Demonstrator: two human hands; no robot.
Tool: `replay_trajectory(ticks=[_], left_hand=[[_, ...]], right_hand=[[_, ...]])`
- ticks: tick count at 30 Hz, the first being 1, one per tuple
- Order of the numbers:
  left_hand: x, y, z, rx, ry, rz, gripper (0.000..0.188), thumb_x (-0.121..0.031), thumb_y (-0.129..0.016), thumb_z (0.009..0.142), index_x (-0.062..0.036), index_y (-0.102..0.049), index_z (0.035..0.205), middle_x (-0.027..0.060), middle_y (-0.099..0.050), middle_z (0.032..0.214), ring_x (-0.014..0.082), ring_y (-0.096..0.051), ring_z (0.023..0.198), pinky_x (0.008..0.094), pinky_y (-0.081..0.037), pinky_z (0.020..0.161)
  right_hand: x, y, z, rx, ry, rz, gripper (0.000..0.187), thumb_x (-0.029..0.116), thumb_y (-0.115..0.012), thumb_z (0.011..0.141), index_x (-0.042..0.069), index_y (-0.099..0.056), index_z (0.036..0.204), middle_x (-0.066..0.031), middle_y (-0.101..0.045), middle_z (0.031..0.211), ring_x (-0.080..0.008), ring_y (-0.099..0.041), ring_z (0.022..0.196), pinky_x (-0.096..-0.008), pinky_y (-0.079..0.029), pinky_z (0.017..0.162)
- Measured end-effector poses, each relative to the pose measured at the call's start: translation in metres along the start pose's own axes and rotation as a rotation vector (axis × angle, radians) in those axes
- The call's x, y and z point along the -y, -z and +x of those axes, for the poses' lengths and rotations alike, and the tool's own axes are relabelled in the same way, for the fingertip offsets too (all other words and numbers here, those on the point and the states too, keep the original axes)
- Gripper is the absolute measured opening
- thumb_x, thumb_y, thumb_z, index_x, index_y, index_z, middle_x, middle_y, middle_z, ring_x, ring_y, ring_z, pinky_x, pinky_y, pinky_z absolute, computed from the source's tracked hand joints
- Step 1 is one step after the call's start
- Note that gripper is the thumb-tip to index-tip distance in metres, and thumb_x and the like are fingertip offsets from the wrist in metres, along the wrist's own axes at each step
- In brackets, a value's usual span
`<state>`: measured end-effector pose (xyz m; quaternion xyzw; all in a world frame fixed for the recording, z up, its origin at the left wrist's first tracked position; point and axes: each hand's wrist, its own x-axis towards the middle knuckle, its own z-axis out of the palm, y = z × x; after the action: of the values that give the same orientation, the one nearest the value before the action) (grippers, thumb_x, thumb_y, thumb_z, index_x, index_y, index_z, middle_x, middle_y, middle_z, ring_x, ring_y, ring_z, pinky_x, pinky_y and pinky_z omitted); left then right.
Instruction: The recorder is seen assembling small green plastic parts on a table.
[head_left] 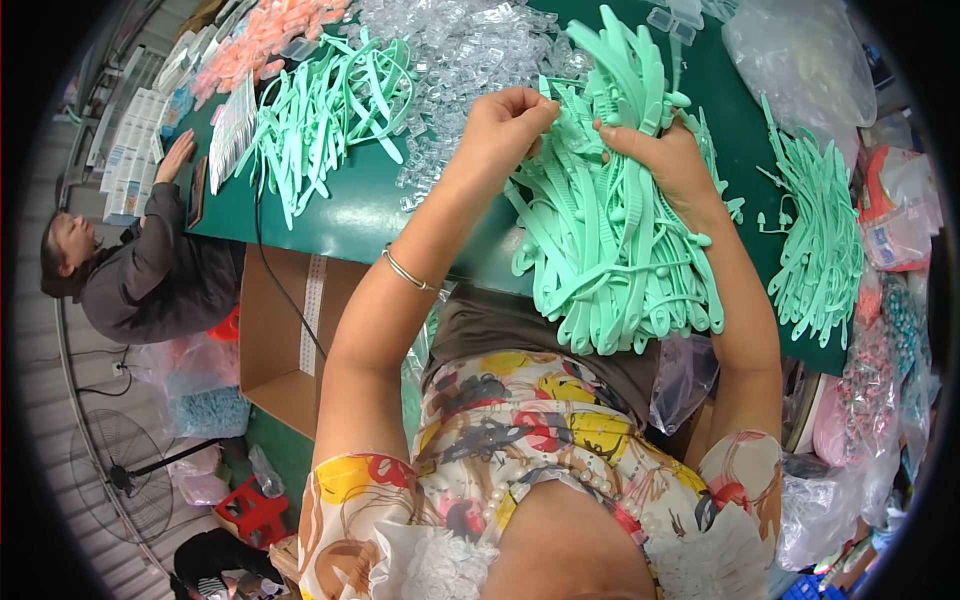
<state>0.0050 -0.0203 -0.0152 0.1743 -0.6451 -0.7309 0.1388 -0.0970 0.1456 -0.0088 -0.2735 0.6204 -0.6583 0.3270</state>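
Could spill mint-green strips [610, 265] over the counter [345, 200] by tugging at the tangle, clasping the bunch with right fingers [630, 145], pinching narrowly, catch unclear, with left fingers [522, 108].

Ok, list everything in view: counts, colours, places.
Table: one, green, centre
Held straps: many, mint green, centre
Left strap pile: many, mint green, table's left
Right strap pile: many, mint green, table's right
Clear pieces: many, colourless, table's far side
Orange pieces: many, orange, table's far left
Plastic bags: several, mostly clear, right side
Cardboard box: one, brown, below table's left edge
Boxes: several, white, upper left
Fan: one, dark, lower left
Other people: at least two, dark clothing, left
Bracelet: one, gold, left arm
Left hand: one, bare, at held straps
Right hand: one, bare, gripping held straps
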Motion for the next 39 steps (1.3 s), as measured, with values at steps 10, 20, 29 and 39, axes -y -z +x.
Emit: replay_trajectory(ticks=[10,20,29,39], left_hand=[[0.0,0.036,0.027,-0.104,-0.296,0.62,0.017,-0.017,-0.065,0.08,-0.0008,-0.061,0.084,-0.0009,-0.055,0.071,0.0057,-0.047,0.061,0.021,-0.039,0.054],[-0.001,0.066,-0.034,0.213,-0.417,1.31,0.018,-0.007,-0.071,0.065,-0.0046,-0.065,0.083,0.0096,-0.06,0.082,0.0279,-0.059,0.078,0.035,-0.047,0.071],[0.005,0.061,-0.037,0.164,-0.509,1.194,0.013,-0.003,-0.067,0.073,-0.0038,-0.062,0.085,0.0066,-0.06,0.076,0.0218,-0.061,0.07,0.0308,-0.047,0.062],[-0.01,0.034,-0.023,0.086,0.099,-0.148,0.012,0.0,-0.06,0.083,0.0024,-0.059,0.095,0.0126,-0.064,0.096,0.0159,-0.063,0.082,0.0228,-0.052,0.071]], right_hand=[[0.0,0.003,0.0,-0.081,-0.014,0.084,0.029,0.011,-0.07,0.072,0.001,-0.059,0.096,-0.0055,-0.062,0.083,-0.0122,-0.059,0.074,-0.0259,-0.047,0.068],[0.0,0.002,0.0,-0.051,-0.029,0.053,0.03,0.014,-0.07,0.071,0.001,-0.06,0.096,-0.0044,-0.06,0.082,-0.0126,-0.056,0.074,-0.0266,-0.043,0.071],[0.004,0.0,-0.002,-0.032,-0.015,0.032,0.026,0.014,-0.069,0.072,0.001,-0.059,0.093,-0.0043,-0.059,0.079,-0.0122,-0.055,0.073,-0.0264,-0.043,0.069],[0.007,-0.002,-0.004,-0.023,0.002,-0.003,0.016,0.014,-0.068,0.074,0.004,-0.06,0.083,-0.0015,-0.058,0.069,-0.0089,-0.053,0.065,-0.0237,-0.042,0.063]])
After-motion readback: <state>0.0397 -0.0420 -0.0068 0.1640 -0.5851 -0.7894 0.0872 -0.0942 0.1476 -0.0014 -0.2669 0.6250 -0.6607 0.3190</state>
